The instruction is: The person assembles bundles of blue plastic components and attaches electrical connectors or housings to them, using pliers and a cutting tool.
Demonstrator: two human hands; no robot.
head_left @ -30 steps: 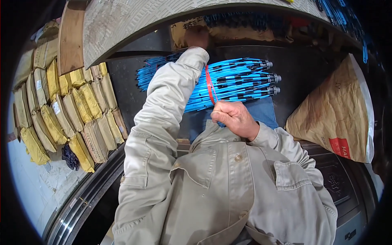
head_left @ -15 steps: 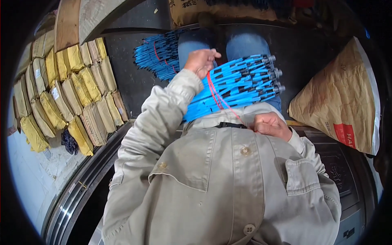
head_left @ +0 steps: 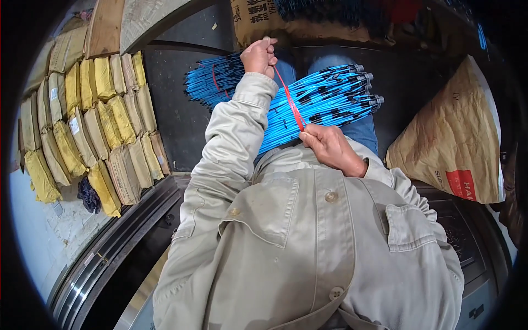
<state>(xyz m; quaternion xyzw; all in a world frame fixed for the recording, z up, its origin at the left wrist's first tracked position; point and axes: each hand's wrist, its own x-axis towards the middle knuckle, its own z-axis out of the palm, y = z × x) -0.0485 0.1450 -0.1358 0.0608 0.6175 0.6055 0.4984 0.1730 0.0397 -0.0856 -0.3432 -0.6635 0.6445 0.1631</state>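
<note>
A thick bundle of thin blue rods point(head_left: 324, 104) with black bands and grey end pieces lies across my thighs. Red string point(head_left: 286, 94) is looped around it and pulled taut. My left hand point(head_left: 260, 55) is closed on one end of the string, beyond the bundle at its upper left. At the bundle's near edge, my right hand point(head_left: 333, 147) pinches the string against or just beside the rods. A second bundle of blue rods point(head_left: 206, 82), also tied with red, rests to the left of my legs, partly behind my left forearm.
Stacked yellow and brown paper-wrapped packages point(head_left: 91, 121) fill the left side. A large brown paper sack point(head_left: 448, 137) stands at the right. Another brown sack point(head_left: 324, 36) lies at the far side, with more dark blue rods on it. A curved grey edge point(head_left: 165, 19) juts in at the upper left.
My left hand has moved up and away, drawing the string tight. My right hand has come from near my waist, up and left to the bundle's near edge.
</note>
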